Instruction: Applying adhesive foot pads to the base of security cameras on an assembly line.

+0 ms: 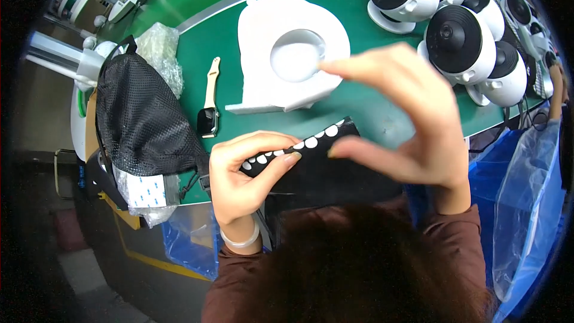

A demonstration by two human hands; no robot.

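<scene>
My left hand (pixel 236 179) pinches the edge of a black, cloth-like piece (pixel 335 173) between thumb and fingers. A row of white round dots (pixel 311 142) runs along that upper edge, which slants up to the right. My right hand (pixel 424 113) is raised to the right of the dotted edge, thumb and forefinger spread wide with nothing visible between them. The thumb tip hangs close to the edge's right end; whether it touches, I cannot tell. Beyond my hands lies a white moulded piece (pixel 257 60) with a round hollow. The black piece's lower part is hidden by my head.
A smartwatch (pixel 208 121) lies on the green table (pixel 203 36), beside a black mesh bag (pixel 143 119) and bubble wrap (pixel 161 51). Several white-and-black round devices (pixel 460 42) crowd the right. Blue bins with plastic liners (pixel 514 203) stand below; another person's hand (pixel 556 81) shows far right.
</scene>
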